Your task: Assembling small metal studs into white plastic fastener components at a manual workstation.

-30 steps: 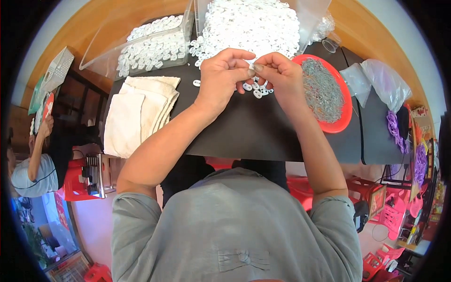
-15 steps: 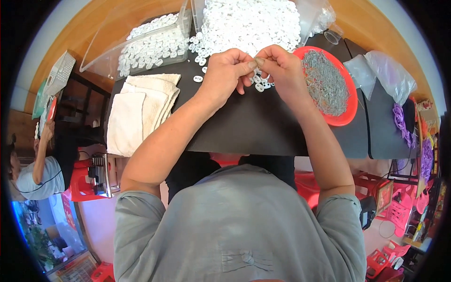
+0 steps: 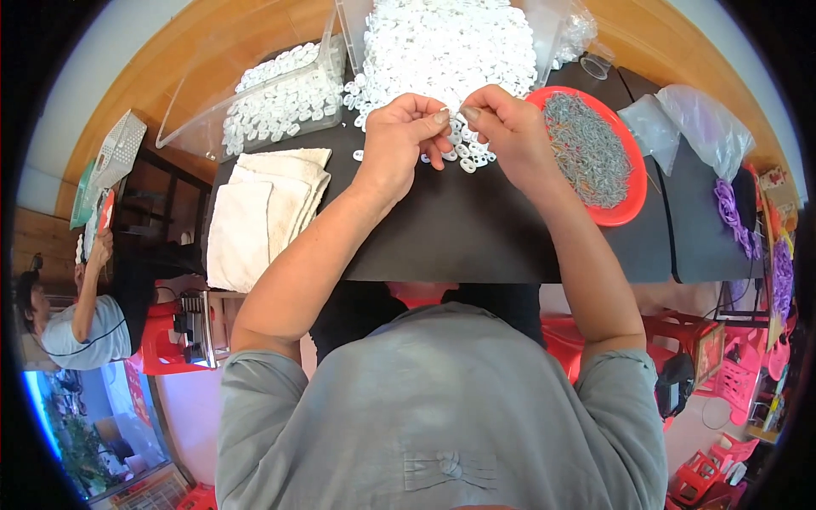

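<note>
Both hands are raised over the near side of a heap of small white oval plastic pieces (image 3: 450,51), fingertips a small gap apart. My left hand (image 3: 404,140) is closed in a pinch of thumb and forefinger, its other fingers curled. Whatever sits in that pinch is too small to name. Facing it, my right hand (image 3: 507,127) pinches thumb against forefinger too, and its contents are hidden. Several loose white oval pieces (image 3: 468,165) lie on the dark table (image 3: 459,229) just below the fingertips. Right of my right hand stands a red plate (image 3: 631,202) full of thin grey metal bits (image 3: 586,149).
A clear bin (image 3: 336,85) at far left holds more white pieces. Folded cream cloths (image 3: 242,225) lie by my left forearm. Clear plastic bags (image 3: 701,127) and purple cord (image 3: 731,217) are at the right. Another person (image 3: 85,319) works at the far left.
My fingertips were together and have drawn slightly apart. The whole view has shifted a little. Both hands stay pinched over the same spot.
</note>
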Demonstrator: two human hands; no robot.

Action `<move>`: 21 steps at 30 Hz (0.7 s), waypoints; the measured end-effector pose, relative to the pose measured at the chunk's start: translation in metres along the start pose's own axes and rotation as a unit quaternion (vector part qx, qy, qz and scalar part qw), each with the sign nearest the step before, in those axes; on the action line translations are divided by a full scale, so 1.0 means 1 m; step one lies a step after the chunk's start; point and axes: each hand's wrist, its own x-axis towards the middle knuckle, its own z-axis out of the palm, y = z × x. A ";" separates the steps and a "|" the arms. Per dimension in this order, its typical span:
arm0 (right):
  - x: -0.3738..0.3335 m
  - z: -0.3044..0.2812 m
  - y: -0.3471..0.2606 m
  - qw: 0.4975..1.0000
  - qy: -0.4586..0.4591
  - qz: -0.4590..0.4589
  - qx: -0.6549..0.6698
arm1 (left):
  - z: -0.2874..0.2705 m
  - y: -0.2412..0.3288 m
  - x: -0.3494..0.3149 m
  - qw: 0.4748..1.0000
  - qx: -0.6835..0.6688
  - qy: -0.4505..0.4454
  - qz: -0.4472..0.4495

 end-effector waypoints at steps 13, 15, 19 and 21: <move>0.000 0.000 0.001 0.968 -0.013 -0.141 -0.207 | 0.005 0.004 -0.005 0.997 0.073 0.029 -0.007; 0.000 0.001 0.002 0.966 -0.011 -0.150 -0.209 | 0.006 0.003 -0.005 0.997 0.071 0.029 0.008; -0.002 0.007 0.005 0.958 -0.003 -0.182 -0.220 | 0.007 0.001 -0.006 0.997 0.067 0.029 0.016; -0.002 0.012 0.006 0.954 0.001 -0.202 -0.221 | 0.008 0.003 -0.008 0.994 0.092 0.046 0.021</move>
